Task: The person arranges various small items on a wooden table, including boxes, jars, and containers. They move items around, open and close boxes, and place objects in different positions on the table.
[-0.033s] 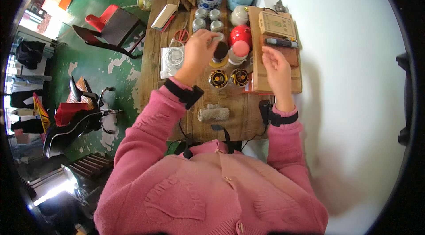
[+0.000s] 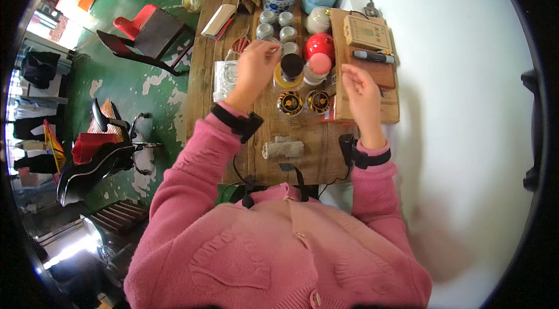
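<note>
Narrow wooden desk (image 2: 233, 105) over green floor. Left hand (image 2: 254, 67) pinches a small pale object, contents unclear, near dark-lidded jar (image 2: 291, 70). Right hand (image 2: 361, 90) hovers open, empty.

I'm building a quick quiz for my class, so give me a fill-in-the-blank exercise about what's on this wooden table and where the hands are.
1. The round pot in the middle of the table is coloured ____.
2. Both sleeves of the person are coloured ____.
3. The left hand is raised beside a jar whose lid is coloured ____.
4. The right hand hovers over the flat ____ box at the table's right edge.

Missing words: red; pink; black; cardboard
</note>
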{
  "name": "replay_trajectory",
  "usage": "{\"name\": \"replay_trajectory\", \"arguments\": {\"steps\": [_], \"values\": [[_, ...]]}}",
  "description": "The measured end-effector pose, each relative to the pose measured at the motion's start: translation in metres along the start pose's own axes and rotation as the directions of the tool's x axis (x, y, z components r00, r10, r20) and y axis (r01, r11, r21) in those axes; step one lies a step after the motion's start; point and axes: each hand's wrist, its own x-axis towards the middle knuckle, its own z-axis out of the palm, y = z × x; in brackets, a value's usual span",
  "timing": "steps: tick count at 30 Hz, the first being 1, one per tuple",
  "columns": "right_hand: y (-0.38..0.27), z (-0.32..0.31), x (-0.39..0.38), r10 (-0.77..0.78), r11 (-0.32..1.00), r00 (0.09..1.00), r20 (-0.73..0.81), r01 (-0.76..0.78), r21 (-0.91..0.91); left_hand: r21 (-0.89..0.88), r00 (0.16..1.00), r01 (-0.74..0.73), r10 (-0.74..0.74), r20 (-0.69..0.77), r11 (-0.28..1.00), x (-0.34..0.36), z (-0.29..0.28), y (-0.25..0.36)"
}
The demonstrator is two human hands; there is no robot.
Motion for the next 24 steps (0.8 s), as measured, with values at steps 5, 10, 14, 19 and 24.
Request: {"name": "replay_trajectory", "arguments": {"steps": [5, 10, 14, 19, 24], "values": [[-0.011, 0.071, -0.038, 0.106, 0.994, 0.974, 0.201, -0.112, 0.020, 0.193, 0.962, 0.272, -0.269, -0.047, 0.943, -0.034, -0.065, -0.116], [-0.006, 0.150, -0.058, 0.163, 0.987, 0.960, 0.226, -0.161, -0.029, 0.371, 0.858, 0.477, -0.514, 0.000, 0.797, -0.073, -0.091, -0.216], [0.008, 0.210, -0.067, 0.240, 0.970, 0.934, 0.264, -0.224, -0.090, 0.421, 0.824, 0.493, -0.563, 0.053, 0.761, -0.078, -0.085, -0.265], [0.030, 0.249, -0.068, 0.343, 0.939, 0.889, 0.302, -0.327, -0.105, 0.485, 0.688, 0.574, -0.710, 0.151, 0.660, -0.049, -0.064, -0.297], [0.046, 0.263, -0.066, 0.379, 0.925, 0.873, 0.306, -0.345, -0.160, 0.522, 0.624, 0.624, -0.773, 0.114, 0.581, -0.033, -0.047, -0.310]]}}
